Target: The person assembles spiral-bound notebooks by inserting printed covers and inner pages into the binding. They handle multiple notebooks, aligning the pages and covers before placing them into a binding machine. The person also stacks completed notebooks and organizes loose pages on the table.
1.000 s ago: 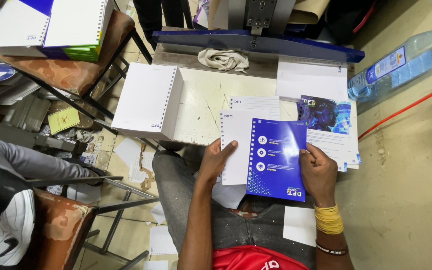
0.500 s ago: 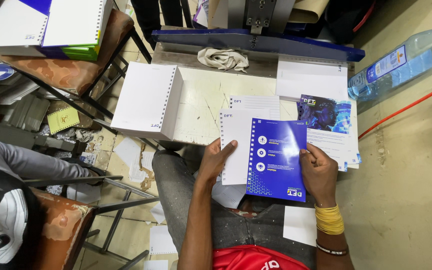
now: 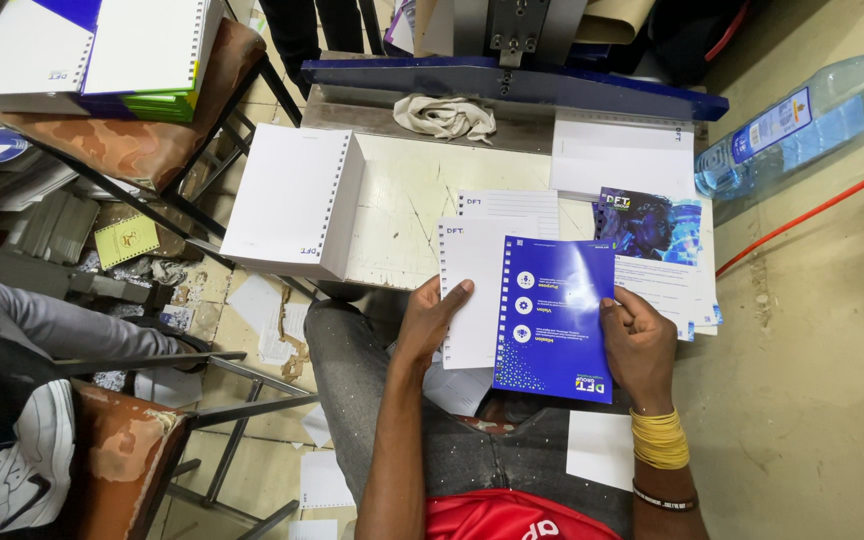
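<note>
Blue cover sheet lies over a white punched page stack, both held above the person's lap at the near edge of the worktable. Left hand grips the stack's left side; right hand pinches the cover's right edge. Far left sits a thick white pad; far right, a plastic bottle.

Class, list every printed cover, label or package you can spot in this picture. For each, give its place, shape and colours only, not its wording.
Blue rectangular booklet cover: centre, held between left hand and right hand; white icons down it.
Dark illustrated purple-blue cover: right of it, on white sheets.
Clear plastic water bottle: upper right, lying down; blue-and-white label band.
Stack of white punched sheets: left of the bench, small dark mark.
Small yellow-green card: floor, left.
</note>
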